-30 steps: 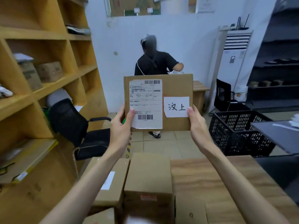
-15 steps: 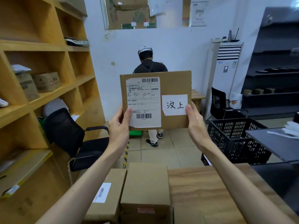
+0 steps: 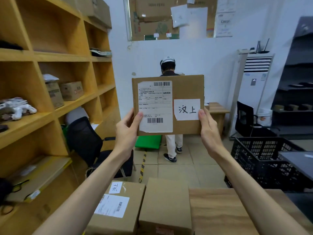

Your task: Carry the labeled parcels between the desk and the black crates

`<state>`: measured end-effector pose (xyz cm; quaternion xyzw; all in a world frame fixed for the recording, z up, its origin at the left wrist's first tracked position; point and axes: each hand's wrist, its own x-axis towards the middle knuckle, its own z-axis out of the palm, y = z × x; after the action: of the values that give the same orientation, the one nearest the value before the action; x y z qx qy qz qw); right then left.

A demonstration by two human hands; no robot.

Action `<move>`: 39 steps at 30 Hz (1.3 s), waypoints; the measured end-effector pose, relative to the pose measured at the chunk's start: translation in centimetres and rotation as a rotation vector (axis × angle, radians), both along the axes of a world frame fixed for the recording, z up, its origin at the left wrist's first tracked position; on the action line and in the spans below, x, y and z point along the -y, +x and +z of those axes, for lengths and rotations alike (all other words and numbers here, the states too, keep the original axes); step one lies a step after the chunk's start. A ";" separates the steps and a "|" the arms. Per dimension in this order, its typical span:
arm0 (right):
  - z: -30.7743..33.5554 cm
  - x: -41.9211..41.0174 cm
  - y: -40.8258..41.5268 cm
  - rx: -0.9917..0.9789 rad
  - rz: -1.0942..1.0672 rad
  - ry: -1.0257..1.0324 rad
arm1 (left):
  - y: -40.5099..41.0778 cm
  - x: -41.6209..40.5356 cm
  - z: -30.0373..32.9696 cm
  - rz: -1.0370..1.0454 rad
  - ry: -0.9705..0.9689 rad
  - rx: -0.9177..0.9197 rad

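I hold a flat brown cardboard parcel (image 3: pixel 184 89) upright in front of me at chest height. It carries a white shipping label with barcodes and a handwritten white slip. My left hand (image 3: pixel 127 133) grips its lower left edge, thumb on the label. My right hand (image 3: pixel 209 131) grips the lower right edge, thumb beside the slip. Two more parcels lie below on the wooden desk (image 3: pixel 220 212): a labeled one (image 3: pixel 118 206) at left and a plain one (image 3: pixel 166 200) beside it. A black crate (image 3: pixel 264 160) stands on the floor to the right.
Wooden shelves (image 3: pixel 50 56) with small boxes line the left. A black office chair (image 3: pixel 88 143) sits beneath them. A person (image 3: pixel 171 146) stands ahead, back turned, by a far desk (image 3: pixel 216 109). A white floor air conditioner (image 3: pixel 254 89) and another chair (image 3: pixel 245 119) stand at right.
The view has tilted upward, so the held parcel and my hands sit slightly lower in frame. The person ahead has straightened up. My grip on the parcel is unchanged.
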<state>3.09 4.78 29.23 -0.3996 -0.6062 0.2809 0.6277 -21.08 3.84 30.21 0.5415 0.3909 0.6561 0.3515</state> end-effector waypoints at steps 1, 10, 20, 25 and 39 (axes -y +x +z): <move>0.3 -0.5 -0.8 -0.003 0.027 0.001 | -0.8 0.2 0.4 0.020 0.006 -0.003; 1.1 -3.9 -10.0 -0.011 0.321 -0.055 | -8.7 3.4 1.4 0.320 0.006 -0.008; -1.5 -0.4 -22.6 -0.024 0.671 -0.128 | -15.8 14.7 -1.7 0.756 -0.033 -0.024; -2.1 4.8 -31.7 -0.009 0.942 -0.138 | -19.7 24.4 -1.0 1.031 -0.008 -0.005; 0.6 37.0 -45.9 0.047 1.763 -0.101 | -15.4 59.1 0.1 1.860 0.013 -0.083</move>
<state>-42.77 -32.27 29.82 0.1805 -0.6934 0.6809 0.1514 -36.47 -55.25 30.28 0.0357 0.6763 0.6562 -0.3328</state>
